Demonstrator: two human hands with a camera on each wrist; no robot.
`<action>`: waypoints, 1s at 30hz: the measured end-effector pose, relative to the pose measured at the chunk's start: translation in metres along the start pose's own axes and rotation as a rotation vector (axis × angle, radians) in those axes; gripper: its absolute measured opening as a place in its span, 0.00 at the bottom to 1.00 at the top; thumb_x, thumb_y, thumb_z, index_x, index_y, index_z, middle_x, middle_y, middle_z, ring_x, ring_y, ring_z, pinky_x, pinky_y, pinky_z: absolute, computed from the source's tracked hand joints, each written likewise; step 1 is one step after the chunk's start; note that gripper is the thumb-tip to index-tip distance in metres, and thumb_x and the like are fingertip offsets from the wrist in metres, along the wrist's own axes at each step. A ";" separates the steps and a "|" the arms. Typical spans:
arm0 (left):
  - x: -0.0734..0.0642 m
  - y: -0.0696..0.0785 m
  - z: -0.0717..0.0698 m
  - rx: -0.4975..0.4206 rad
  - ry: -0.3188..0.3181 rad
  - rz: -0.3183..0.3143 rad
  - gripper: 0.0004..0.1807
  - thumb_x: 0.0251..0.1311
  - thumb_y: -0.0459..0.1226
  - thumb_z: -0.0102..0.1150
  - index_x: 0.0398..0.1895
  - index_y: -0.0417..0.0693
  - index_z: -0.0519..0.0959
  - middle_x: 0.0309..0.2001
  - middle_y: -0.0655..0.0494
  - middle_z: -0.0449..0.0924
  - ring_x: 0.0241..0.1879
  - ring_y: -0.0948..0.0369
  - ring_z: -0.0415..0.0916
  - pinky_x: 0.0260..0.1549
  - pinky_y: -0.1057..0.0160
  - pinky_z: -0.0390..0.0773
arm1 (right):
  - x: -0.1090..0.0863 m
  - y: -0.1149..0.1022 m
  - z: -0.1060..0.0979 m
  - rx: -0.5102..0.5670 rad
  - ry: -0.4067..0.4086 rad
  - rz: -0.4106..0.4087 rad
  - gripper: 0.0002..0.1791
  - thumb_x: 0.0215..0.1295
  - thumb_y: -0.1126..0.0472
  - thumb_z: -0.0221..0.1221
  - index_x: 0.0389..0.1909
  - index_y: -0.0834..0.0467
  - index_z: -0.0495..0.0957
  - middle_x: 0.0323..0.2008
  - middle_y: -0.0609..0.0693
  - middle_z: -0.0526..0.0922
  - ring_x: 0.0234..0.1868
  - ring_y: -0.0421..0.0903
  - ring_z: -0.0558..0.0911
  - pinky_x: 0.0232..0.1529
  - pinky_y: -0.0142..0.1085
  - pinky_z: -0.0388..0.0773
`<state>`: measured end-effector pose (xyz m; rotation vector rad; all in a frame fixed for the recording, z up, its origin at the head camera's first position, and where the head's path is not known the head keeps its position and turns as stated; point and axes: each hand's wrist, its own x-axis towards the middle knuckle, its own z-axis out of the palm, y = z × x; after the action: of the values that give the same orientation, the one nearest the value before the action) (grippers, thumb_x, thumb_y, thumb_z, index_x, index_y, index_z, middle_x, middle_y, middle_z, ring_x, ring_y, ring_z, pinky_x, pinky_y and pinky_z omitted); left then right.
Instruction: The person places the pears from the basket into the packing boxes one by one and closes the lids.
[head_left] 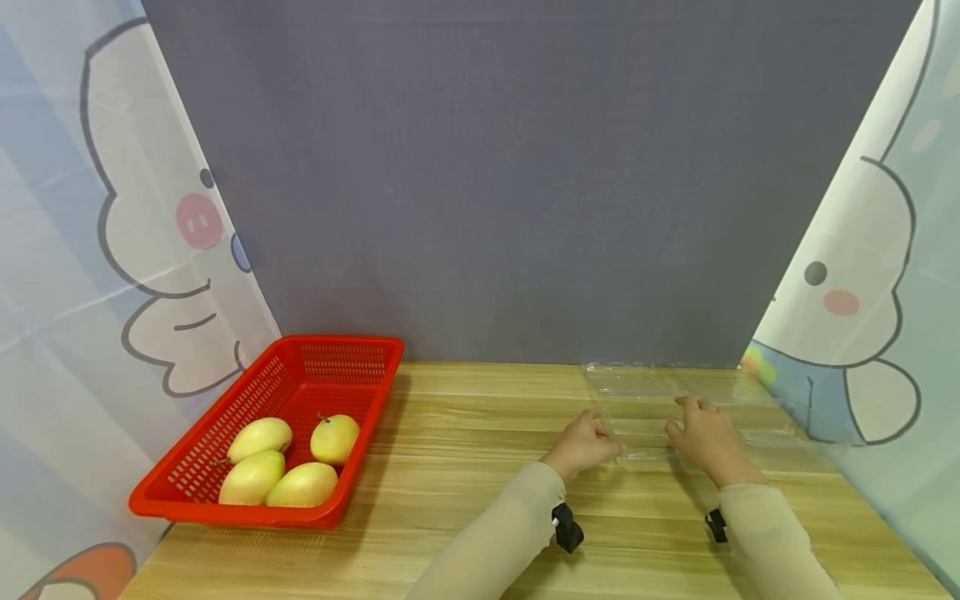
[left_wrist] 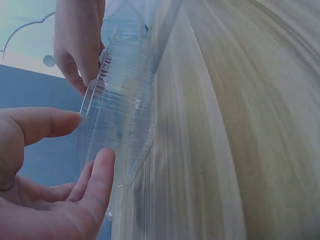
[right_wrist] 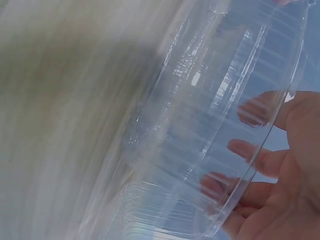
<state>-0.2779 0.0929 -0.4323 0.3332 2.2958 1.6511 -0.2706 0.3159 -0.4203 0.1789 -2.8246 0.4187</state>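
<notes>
Wood-grain table [head_left: 480,467], red basket [head_left: 296,515] at left, clear plastic containers [head_left: 637,382] at right

Light is soft, glare streaks the clear container [right_wrist: 212,102], and the right wrist view blurs the tabletop [right_wrist: 60,110].

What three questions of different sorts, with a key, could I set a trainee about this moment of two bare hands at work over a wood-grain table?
1. How many rounded yellow-green fruits lie in the red perforated plastic basket?
2. What clear things are the bare left hand and bare right hand at?
3. True or false: the basket stands to the right of both hands.

Key: 1: four. 2: ribbed clear plastic containers. 3: false; it stands to their left.
</notes>
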 end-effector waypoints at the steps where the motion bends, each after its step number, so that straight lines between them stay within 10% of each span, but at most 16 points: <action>1: 0.000 0.000 0.000 -0.010 -0.003 0.002 0.41 0.61 0.37 0.70 0.75 0.44 0.60 0.50 0.59 0.78 0.47 0.55 0.79 0.46 0.52 0.80 | 0.000 0.000 0.000 -0.002 -0.004 -0.004 0.27 0.67 0.62 0.55 0.59 0.79 0.69 0.55 0.82 0.70 0.54 0.83 0.67 0.55 0.71 0.64; 21: -0.006 0.000 -0.013 -0.045 -0.004 0.014 0.42 0.58 0.33 0.70 0.75 0.43 0.61 0.54 0.56 0.77 0.51 0.52 0.77 0.48 0.51 0.79 | 0.003 0.005 -0.006 0.009 -0.026 -0.001 0.24 0.66 0.68 0.55 0.58 0.81 0.69 0.55 0.84 0.68 0.47 0.78 0.74 0.47 0.65 0.74; 26: -0.007 -0.007 -0.019 -0.050 -0.015 0.035 0.43 0.57 0.32 0.69 0.75 0.43 0.61 0.55 0.53 0.76 0.51 0.53 0.77 0.47 0.52 0.79 | 0.000 0.006 -0.006 0.049 -0.028 0.001 0.22 0.65 0.74 0.48 0.56 0.85 0.69 0.53 0.85 0.70 0.17 0.52 0.70 0.23 0.44 0.72; 30: -0.007 -0.009 -0.024 -0.044 -0.019 0.043 0.42 0.58 0.32 0.69 0.75 0.42 0.61 0.54 0.53 0.77 0.50 0.53 0.77 0.48 0.52 0.79 | -0.001 0.007 -0.005 0.068 -0.015 -0.008 0.20 0.66 0.74 0.47 0.55 0.84 0.70 0.35 0.76 0.79 0.12 0.41 0.59 0.17 0.36 0.63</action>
<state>-0.2801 0.0666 -0.4332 0.3889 2.2500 1.7089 -0.2696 0.3241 -0.4174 0.2080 -2.8257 0.5135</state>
